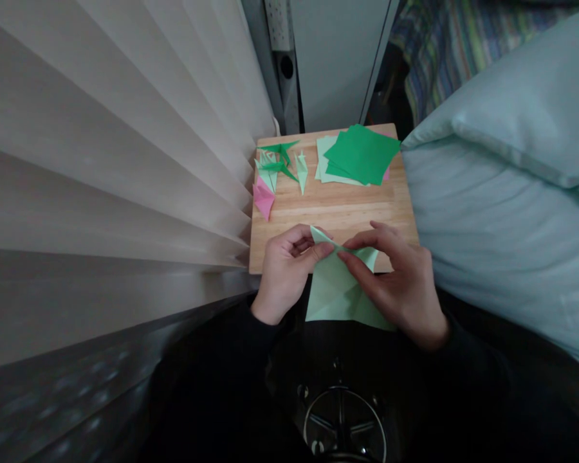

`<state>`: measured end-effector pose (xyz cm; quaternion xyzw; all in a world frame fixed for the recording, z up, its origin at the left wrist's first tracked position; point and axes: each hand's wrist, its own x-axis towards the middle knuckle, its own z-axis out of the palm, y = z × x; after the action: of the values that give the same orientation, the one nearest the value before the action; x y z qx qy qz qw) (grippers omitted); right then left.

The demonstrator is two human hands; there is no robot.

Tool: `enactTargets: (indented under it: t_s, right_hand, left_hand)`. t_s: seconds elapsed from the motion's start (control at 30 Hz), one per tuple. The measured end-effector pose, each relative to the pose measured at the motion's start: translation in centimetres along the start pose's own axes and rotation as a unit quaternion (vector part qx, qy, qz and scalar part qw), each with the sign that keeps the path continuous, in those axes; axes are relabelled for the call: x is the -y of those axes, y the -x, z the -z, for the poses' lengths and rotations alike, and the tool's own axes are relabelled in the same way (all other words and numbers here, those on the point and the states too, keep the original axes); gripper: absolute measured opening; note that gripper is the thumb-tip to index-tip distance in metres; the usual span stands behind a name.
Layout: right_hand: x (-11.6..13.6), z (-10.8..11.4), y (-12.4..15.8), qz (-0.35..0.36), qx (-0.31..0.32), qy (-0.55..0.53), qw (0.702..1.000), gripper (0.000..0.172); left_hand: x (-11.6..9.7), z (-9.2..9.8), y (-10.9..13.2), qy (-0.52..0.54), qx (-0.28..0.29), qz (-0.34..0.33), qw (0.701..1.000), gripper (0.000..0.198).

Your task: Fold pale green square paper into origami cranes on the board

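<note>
A light green sheet of origami paper (335, 292) with crease lines hangs between my hands, over the near edge of the wooden table. My left hand (292, 263) pinches its upper left part, thumb on top and fingers behind. At the middle of the upper edge, the thumb and index finger of my right hand (398, 276) grip the paper, drawing it into a small peak. The sheet's lower edge spreads out loose below both hands.
On the small wooden table (328, 211), dark green paper sheets (364, 154) overlap paler ones at the back right. Folded paper pieces, green (280, 161), pale green (302, 170) and pink (264, 198), lie at the back left. A pleated curtain (125, 128) borders the left, pale bedding (502, 167) the right.
</note>
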<state>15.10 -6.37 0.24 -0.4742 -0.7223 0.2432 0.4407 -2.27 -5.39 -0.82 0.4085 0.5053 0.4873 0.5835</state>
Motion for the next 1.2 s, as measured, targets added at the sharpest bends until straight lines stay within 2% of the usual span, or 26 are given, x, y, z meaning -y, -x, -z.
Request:
enactTargets:
  t_s: [0.17,0.4,0.67,0.9,1.2]
  right_hand:
    - [0.01,-0.02,0.01,0.010,0.000,0.005,1.000,0.009]
    - [-0.48,-0.24,0.16,-0.003,0.015,0.009,1.000,0.007]
    - [-0.70,-0.52,0.23,-0.012,0.007,0.028,1.000,0.011]
    - [-0.63,-0.50,0.24,-0.007,-0.003,0.031,0.999,0.011]
    - [-0.19,-0.25,-0.04,-0.037,0.015,0.004,0.999,0.013]
  left_hand:
    - [0.44,-0.16,0.03,-0.001,-0.026,-0.022,0.999,0.022]
    - [-0.01,-0.29,0.26,-0.068,-0.034,-0.040,0.996,0.006]
    - [-0.30,-0.59,0.32,-0.086,-0.048,-0.039,0.994,0.009]
    - [-0.02,-0.40,0.20,-0.096,-0.092,-0.041,0.990,0.009]
    - [-0.03,-0.02,0.32,-0.123,-0.073,-0.039,0.989,0.009]
